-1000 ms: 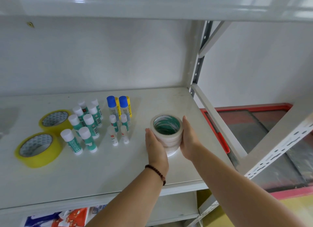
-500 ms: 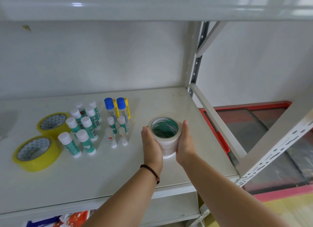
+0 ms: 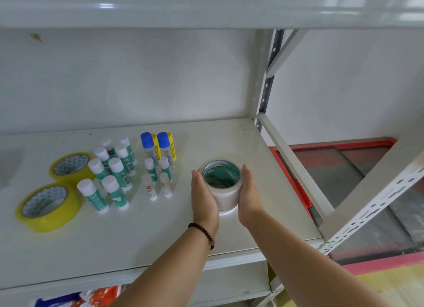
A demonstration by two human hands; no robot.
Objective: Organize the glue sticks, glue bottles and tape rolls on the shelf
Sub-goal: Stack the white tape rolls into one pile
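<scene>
Head view: our left hand (image 3: 203,197), right hand (image 3: 249,195) pressed flat against white tape stack (image 3: 221,187); uneven squeeze risks rolls sliding apart, toppling onto small glue sticks (image 3: 158,180) at left.

Yellow tape rolls (image 3: 49,205), white-capped green glue sticks (image 3: 114,187)

shelf (image 3: 128,242): white, flat
glue sticks (image 3: 110,171): standing, middle
yellow tape rolls (image 3: 49,207): left of the sticks
white tape stack (image 3: 221,185): right of the sticks
</scene>
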